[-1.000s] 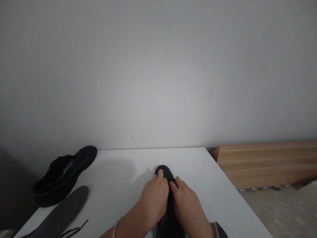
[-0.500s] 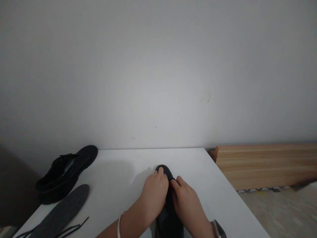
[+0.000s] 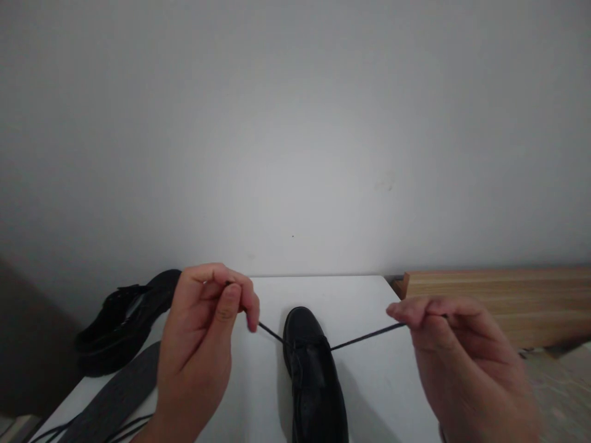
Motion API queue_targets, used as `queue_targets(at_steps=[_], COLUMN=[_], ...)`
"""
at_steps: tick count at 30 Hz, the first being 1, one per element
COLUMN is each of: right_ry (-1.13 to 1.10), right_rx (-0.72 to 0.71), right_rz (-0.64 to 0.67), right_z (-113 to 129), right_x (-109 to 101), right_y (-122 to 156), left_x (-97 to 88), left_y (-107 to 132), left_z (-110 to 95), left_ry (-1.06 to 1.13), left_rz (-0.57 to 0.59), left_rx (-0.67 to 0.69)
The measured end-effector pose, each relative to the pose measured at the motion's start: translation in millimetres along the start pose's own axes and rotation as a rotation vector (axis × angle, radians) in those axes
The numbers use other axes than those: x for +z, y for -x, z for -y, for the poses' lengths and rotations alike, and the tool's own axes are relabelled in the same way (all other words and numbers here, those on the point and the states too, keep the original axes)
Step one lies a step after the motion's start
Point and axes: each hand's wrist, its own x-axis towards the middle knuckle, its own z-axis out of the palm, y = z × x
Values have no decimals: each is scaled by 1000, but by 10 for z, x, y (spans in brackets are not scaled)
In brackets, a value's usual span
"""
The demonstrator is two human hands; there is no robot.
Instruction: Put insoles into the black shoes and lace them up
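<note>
A black leather shoe (image 3: 316, 381) stands on the white table (image 3: 364, 289) with its toe pointing away from me. A thin black shoelace (image 3: 364, 336) runs out of the front eyelets to both sides. My left hand (image 3: 201, 344) is raised left of the shoe, fingers pinched on the lace's left end. My right hand (image 3: 462, 357) is raised to the right, fingertips pinched on the right end. Both lace ends are pulled taut.
A second black shoe (image 3: 124, 317) lies at the table's far left corner. A dark grey insole (image 3: 115, 400) and a loose black lace (image 3: 129, 424) lie in front of it. A wooden board (image 3: 498, 301) sits right of the table, against the white wall.
Both hands were pressed together on the shoe's front. They have lifted and moved apart, each drawing one lace end out sideways until taut.
</note>
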Motion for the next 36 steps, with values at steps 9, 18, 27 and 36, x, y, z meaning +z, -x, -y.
queue_targets(at_steps=[9,18,27,36], right_ry=[458,883,507,302], right_rx=[370,469,568,752], right_rz=[483,869,807,950], right_z=[-635,-835,-843,-611], right_x=[-159,-131,-164,-108], right_y=[79,320,362,280], left_x=[-128,-106,-129,-77], left_y=[223,720,762,650], left_z=[540,948,916,796], left_ry=[-746,-553,-172,-4], left_rz=[704,939,740,795], left_rx=[-299,-600,-743,-803])
